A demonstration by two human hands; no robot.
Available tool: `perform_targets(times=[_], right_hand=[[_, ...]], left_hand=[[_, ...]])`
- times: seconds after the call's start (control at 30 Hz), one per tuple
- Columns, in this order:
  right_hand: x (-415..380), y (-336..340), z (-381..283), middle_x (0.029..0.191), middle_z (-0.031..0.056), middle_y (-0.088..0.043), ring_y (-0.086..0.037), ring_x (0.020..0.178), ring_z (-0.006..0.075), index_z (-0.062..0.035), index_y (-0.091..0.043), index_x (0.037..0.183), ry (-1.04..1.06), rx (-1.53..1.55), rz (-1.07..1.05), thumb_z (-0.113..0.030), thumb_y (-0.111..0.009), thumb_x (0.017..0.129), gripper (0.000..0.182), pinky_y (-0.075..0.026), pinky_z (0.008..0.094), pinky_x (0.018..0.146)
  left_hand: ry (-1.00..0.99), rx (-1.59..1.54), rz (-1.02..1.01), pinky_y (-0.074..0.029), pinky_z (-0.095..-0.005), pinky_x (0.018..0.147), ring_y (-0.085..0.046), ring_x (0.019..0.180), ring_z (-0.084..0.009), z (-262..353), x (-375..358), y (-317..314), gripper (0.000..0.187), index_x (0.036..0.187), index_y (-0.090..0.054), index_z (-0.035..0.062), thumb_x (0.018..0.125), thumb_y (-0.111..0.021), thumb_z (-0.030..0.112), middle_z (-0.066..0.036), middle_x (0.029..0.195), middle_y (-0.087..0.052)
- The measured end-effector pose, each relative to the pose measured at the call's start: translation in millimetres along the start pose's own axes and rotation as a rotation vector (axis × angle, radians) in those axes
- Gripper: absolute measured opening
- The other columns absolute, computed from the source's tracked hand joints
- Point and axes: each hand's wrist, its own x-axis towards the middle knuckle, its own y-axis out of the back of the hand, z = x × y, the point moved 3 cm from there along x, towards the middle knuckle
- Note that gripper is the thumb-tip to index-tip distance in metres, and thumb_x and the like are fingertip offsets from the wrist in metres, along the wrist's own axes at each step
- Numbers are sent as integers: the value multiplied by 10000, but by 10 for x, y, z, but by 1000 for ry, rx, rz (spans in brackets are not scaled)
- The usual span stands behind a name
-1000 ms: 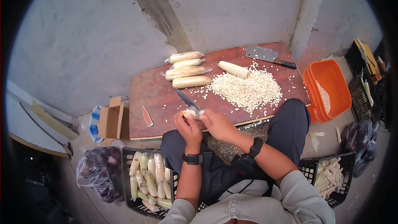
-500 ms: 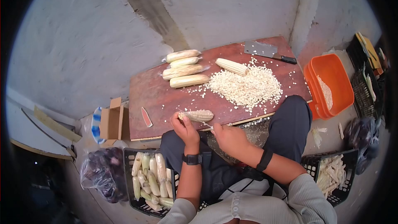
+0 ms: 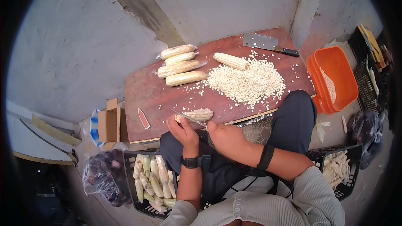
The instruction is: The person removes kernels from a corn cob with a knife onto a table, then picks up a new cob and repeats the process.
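Note:
My left hand (image 3: 183,134) is closed round the near end of an ear of corn (image 3: 200,114) above the table's front edge. In my right hand (image 3: 226,139) is a knife, its fist wrapped round the handle. The thin knife blade (image 3: 190,118) lies slantwise along the near side of the ear, its tip by my left fingers. A wide pile of loose pale kernels (image 3: 247,81) covers the table's middle, with another ear (image 3: 231,61) resting on its far edge. Left of the pile lie several ears, some in clear wrap (image 3: 180,68).
On the reddish table (image 3: 146,92) are a cleaver (image 3: 260,41) at the back and a small red blade (image 3: 143,118) at left. An orange bucket (image 3: 335,58) with kernels stands right. Black crates hold whole ears (image 3: 155,180) and cobs (image 3: 335,169). A cardboard box (image 3: 109,125) sits left.
The knife blade has shifted up and left across the ear, so more of it shows. My right hand has moved slightly left with it. The whole view has shifted a little.

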Motion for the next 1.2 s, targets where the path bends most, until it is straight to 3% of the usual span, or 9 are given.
perform_targets(times=[0.2,0.3,0.5,0.6,0.7,0.8,0.9,1.07,1.2], right_hand=[[206,-55,-67,635,144,-614,-636,576,319,-16,-479,852,-19,74,2,-104,-542,788,125,-503,410,487],[339,-109,-93,676,162,-633,-649,597,318,-8,-500,856,-59,60,-60,-136,-498,863,129,-513,407,504],[463,-309,141,748,225,-606,-607,749,399,11,-509,945,-115,504,-13,-241,-486,931,254,-457,483,657],[450,-355,186,774,227,-597,-581,749,413,-9,-511,956,-189,698,-54,-248,-487,929,242,-440,477,647],[338,-261,184,777,213,-596,-581,751,415,-14,-504,956,-154,695,81,-252,-484,935,240,-441,475,634],[218,38,96,796,212,-606,-592,760,421,-13,-490,906,-167,546,101,-222,-489,923,210,-447,501,650],[99,102,112,763,186,-604,-608,692,390,-33,-481,917,-69,328,194,-204,-495,919,172,-462,480,584],[-134,91,85,673,121,-569,-601,545,279,-56,-509,893,62,7,190,-229,-547,900,177,-472,381,481],[-248,-54,74,620,82,-542,-590,491,209,-62,-499,850,31,-175,157,-230,-563,888,184,-459,324,424]], left_hand=[[25,8,22,-380,-357,753,-454,808,-237,16,7,17,269,981,-491,-23,969,-454,243,-125,893,-472],[24,9,25,-381,-358,755,-456,808,-239,4,0,18,277,982,-496,-20,966,-465,254,-126,894,-474],[45,-56,1,-385,-342,736,-458,807,-216,22,-50,-3,302,991,-504,-10,960,-488,290,-110,902,-476],[-6,-8,31,-387,-326,719,-457,800,-196,11,-28,-36,307,995,-504,-5,962,-489,299,-98,906,-474],[0,-22,23,-390,-324,722,-462,803,-194,-5,-66,-44,315,1010,-501,-8,965,-483,303,-99,914,-476],[-3,-31,32,-392,-327,734,-463,805,-196,-4,-100,-55,325,1038,-495,-14,968,-476,303,-102,920,-478],[44,-64,60,-394,-327,741,-461,813,-186,-35,-86,-67,332,1067,-487,-19,972,-468,299,-100,930,-479],[30,-18,47,-401,-328,750,-462,812,-172,-91,-83,-90,333,1084,-478,-26,977,-463,290,-102,933,-499],[165,-80,80,-405,-338,744,-465,789,-180,-198,-99,-143,323,1072,-479,-30,977,-466,279,-105,900,-513]])
